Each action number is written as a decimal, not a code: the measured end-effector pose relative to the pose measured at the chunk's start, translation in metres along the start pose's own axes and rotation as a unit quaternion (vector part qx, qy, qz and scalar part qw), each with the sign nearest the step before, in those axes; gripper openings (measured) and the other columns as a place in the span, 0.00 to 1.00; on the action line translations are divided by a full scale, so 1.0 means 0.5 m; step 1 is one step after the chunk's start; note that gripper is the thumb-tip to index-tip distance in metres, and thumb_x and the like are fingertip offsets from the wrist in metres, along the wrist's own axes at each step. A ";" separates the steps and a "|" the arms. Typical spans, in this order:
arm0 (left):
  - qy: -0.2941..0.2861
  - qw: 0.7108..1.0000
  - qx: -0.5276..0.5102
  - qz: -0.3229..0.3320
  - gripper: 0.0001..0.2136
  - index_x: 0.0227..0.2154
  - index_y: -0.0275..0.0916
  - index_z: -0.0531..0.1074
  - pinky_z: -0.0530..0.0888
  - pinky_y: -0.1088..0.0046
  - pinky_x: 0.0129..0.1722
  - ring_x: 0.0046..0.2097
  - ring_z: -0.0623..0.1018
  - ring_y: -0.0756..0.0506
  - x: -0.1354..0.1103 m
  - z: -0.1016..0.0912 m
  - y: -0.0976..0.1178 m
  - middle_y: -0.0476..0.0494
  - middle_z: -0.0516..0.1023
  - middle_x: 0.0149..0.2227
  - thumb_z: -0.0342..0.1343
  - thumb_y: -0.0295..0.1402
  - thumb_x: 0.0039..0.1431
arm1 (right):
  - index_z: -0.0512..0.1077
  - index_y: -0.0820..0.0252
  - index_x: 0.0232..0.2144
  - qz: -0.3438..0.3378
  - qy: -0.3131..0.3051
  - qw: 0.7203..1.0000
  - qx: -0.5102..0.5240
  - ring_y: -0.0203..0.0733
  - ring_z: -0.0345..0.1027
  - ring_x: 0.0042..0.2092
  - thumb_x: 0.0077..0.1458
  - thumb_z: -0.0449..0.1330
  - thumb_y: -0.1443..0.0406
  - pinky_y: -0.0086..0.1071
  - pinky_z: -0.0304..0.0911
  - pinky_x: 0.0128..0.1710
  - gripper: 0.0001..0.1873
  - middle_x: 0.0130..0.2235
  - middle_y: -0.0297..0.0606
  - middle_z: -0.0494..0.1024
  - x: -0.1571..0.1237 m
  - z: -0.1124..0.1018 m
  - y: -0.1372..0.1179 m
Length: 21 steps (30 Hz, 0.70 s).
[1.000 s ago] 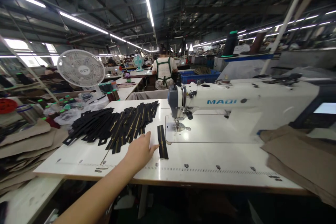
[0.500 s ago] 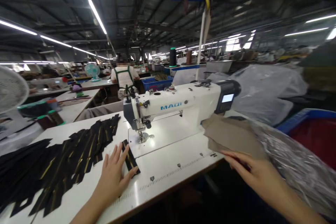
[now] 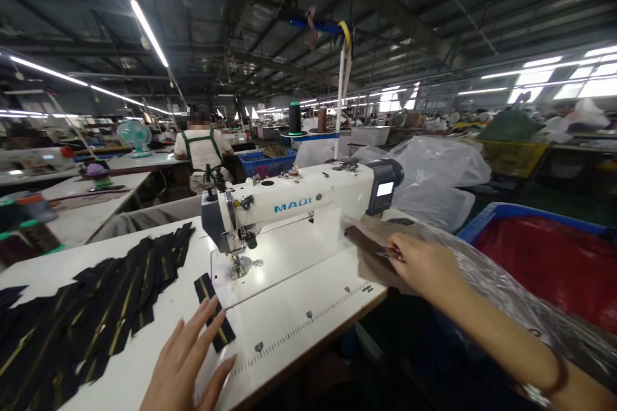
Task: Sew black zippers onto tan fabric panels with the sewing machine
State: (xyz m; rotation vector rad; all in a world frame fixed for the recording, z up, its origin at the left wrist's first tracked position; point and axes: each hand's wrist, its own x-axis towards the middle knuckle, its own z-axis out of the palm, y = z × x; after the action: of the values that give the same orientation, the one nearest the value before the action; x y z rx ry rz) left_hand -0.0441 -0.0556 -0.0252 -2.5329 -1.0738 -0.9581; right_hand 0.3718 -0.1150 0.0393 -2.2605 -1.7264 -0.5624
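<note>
My left hand (image 3: 186, 359) lies open with its fingers spread, the fingertips on or just over a short black zipper piece (image 3: 212, 311) with gold teeth. This piece lies on the white table left of the needle area of the sewing machine (image 3: 299, 202). My right hand (image 3: 421, 263) is closed above taupe fabric pieces (image 3: 371, 257) at the table's right end. A thin metal point and a dark reddish part show at its fingers, which look like thread snips. Whether it also pinches the fabric cannot be made out.
Many overlapping black zipper pieces (image 3: 110, 302) cover the table's left side. Clear plastic (image 3: 486, 276) lies at the right, beside a blue crate (image 3: 482, 218) with red material. A thread cone (image 3: 294, 119) stands behind the machine. Another person (image 3: 202, 148) sits farther back, facing away.
The view has turned a little to the right. My right hand has moved from the fabric's near edge to above it, with fingers curled. My left hand has drawn back slightly along the zipper piece.
</note>
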 end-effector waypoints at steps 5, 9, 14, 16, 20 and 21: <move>0.004 0.999 -0.045 0.008 0.28 0.65 0.50 0.42 0.62 0.52 0.60 0.63 0.60 0.39 0.065 -0.031 0.118 0.45 0.57 0.64 0.44 0.36 0.64 | 0.69 0.57 0.29 -0.030 0.048 0.971 0.232 0.40 0.66 0.26 0.58 0.47 0.59 0.29 0.57 0.26 0.14 0.24 0.35 0.72 0.012 -0.016 -0.082; -0.093 0.992 -0.074 0.051 0.26 0.62 0.41 0.54 0.58 0.49 0.61 0.63 0.60 0.37 0.087 0.003 0.165 0.37 0.59 0.62 0.48 0.42 0.64 | 0.68 0.59 0.23 -0.020 -0.003 0.962 0.273 0.39 0.64 0.24 0.57 0.46 0.62 0.28 0.56 0.23 0.16 0.21 0.34 0.69 0.007 0.079 -0.169; -0.254 0.963 -0.083 0.034 0.25 0.54 0.36 0.66 0.64 0.54 0.59 0.59 0.66 0.35 0.077 0.061 0.174 0.34 0.66 0.59 0.63 0.36 0.53 | 0.73 0.62 0.34 -0.050 -0.008 0.960 0.276 0.41 0.67 0.30 0.55 0.54 0.59 0.32 0.60 0.29 0.13 0.37 0.43 0.72 -0.046 0.113 -0.199; -0.265 0.959 -0.091 0.029 0.25 0.54 0.35 0.66 0.65 0.57 0.59 0.60 0.64 0.36 0.074 0.066 0.175 0.35 0.65 0.59 0.62 0.30 0.53 | 0.73 0.60 0.37 -0.147 -0.057 0.938 0.310 0.39 0.68 0.31 0.53 0.58 0.58 0.32 0.61 0.31 0.13 0.42 0.42 0.70 -0.077 0.093 -0.202; -0.270 0.948 -0.166 -0.001 0.16 0.50 0.35 0.70 0.60 0.60 0.62 0.61 0.63 0.38 0.084 0.047 0.176 0.38 0.66 0.59 0.57 0.27 0.58 | 0.74 0.59 0.37 -0.295 -0.159 0.877 0.345 0.40 0.69 0.35 0.52 0.56 0.71 0.31 0.62 0.35 0.11 0.43 0.41 0.71 -0.120 0.070 -0.222; -0.268 0.945 -0.190 -0.013 0.14 0.48 0.36 0.72 0.60 0.61 0.62 0.61 0.63 0.40 0.089 0.041 0.173 0.39 0.68 0.58 0.54 0.26 0.60 | 0.74 0.59 0.36 -0.293 -0.163 0.876 0.346 0.40 0.69 0.36 0.52 0.54 0.73 0.31 0.62 0.36 0.12 0.42 0.41 0.71 -0.122 0.071 -0.230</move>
State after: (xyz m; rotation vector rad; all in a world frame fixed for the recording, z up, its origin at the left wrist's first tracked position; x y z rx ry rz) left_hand 0.0501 -0.0830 -0.0085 -3.2247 -1.1412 -0.5204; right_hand 0.2531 -0.1218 -0.0242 -1.3675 -2.2974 0.3481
